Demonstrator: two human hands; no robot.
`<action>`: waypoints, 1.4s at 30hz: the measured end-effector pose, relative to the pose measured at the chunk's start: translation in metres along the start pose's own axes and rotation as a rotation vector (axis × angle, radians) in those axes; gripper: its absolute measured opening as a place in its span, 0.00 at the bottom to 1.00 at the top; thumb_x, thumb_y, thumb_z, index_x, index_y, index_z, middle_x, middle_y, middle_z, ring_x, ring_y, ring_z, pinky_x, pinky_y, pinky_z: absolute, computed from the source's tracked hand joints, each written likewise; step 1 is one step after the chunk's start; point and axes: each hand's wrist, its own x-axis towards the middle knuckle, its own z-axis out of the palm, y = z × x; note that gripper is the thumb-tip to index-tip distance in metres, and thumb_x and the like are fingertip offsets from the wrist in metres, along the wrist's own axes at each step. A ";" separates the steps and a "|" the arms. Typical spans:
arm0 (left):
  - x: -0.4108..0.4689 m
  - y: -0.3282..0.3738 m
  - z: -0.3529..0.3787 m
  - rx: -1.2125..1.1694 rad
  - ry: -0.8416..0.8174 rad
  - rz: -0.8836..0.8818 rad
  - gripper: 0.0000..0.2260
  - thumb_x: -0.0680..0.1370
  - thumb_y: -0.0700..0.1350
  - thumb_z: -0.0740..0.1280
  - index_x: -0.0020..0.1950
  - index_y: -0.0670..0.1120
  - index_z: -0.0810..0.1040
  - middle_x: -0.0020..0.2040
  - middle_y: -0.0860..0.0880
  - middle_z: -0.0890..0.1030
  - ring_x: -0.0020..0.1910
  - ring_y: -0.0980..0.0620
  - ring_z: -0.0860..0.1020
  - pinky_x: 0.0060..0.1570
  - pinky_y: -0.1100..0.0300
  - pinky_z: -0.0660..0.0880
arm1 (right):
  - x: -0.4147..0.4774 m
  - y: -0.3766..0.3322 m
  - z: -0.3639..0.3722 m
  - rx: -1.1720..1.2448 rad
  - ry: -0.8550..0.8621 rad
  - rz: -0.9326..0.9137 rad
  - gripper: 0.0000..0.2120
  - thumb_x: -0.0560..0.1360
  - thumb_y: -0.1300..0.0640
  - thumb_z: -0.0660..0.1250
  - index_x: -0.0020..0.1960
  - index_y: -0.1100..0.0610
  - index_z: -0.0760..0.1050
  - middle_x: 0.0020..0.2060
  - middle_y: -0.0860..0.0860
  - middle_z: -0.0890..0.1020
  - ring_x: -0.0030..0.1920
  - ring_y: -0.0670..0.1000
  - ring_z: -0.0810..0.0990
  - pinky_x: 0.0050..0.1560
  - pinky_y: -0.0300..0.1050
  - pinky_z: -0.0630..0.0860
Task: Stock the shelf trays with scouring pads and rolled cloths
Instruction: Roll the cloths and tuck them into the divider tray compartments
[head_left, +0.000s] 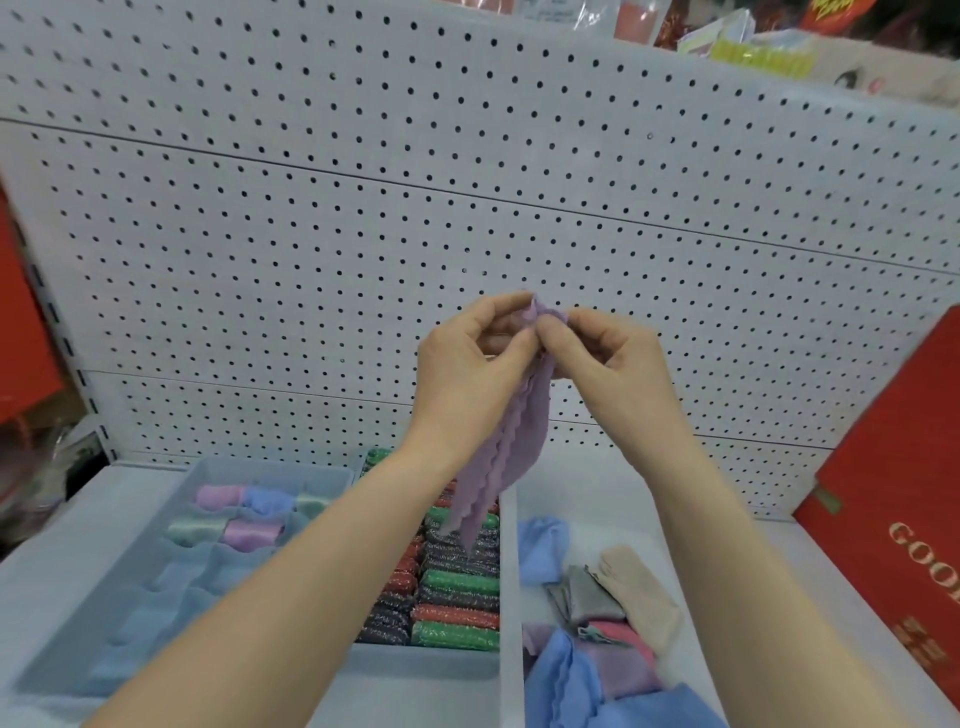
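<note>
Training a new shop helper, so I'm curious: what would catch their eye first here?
First, the purple cloth hanging mid-frame, pinched at its top by the left hand and right hand before the pegboard. Below it, glittery red, green and dark scouring pads pack the middle tray; pastel rolled cloths lie in the left tray.

**Views:** one, a head camera, wide-angle, worn by the person.
**Facing:** forward and down, square to the pegboard back wall (363, 208), which fills the upper two thirds of the frame.
**Range:** close. Both forearms enter from the bottom edge, and the left hand (467, 374) and right hand (618, 364) meet on a purple cloth (509, 447) at frame centre.
**Lower frame:** shelf (67, 545) and trays (291, 470), seen steeply from above.
**Distortion:** panel seams tilt and bow toward the edges.
</note>
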 end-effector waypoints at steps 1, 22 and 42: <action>0.000 0.000 -0.002 -0.026 -0.009 0.003 0.09 0.79 0.43 0.68 0.58 0.49 0.82 0.47 0.52 0.86 0.48 0.54 0.84 0.53 0.52 0.81 | -0.001 -0.001 0.000 0.012 -0.033 0.007 0.07 0.77 0.54 0.70 0.50 0.56 0.83 0.44 0.54 0.86 0.49 0.55 0.85 0.55 0.56 0.80; 0.014 -0.022 -0.044 -0.344 -0.049 -0.324 0.04 0.77 0.39 0.68 0.51 0.44 0.81 0.43 0.50 0.85 0.41 0.53 0.82 0.45 0.56 0.80 | -0.031 0.062 0.019 0.133 -0.398 0.363 0.07 0.75 0.61 0.71 0.53 0.58 0.81 0.45 0.50 0.86 0.44 0.48 0.84 0.47 0.42 0.78; -0.002 -0.029 -0.043 -0.180 -0.018 -0.238 0.07 0.77 0.39 0.70 0.55 0.42 0.80 0.45 0.45 0.86 0.44 0.48 0.85 0.45 0.54 0.81 | -0.007 0.016 0.025 -0.107 0.141 -0.049 0.06 0.71 0.53 0.76 0.46 0.48 0.81 0.43 0.42 0.83 0.43 0.43 0.80 0.43 0.42 0.77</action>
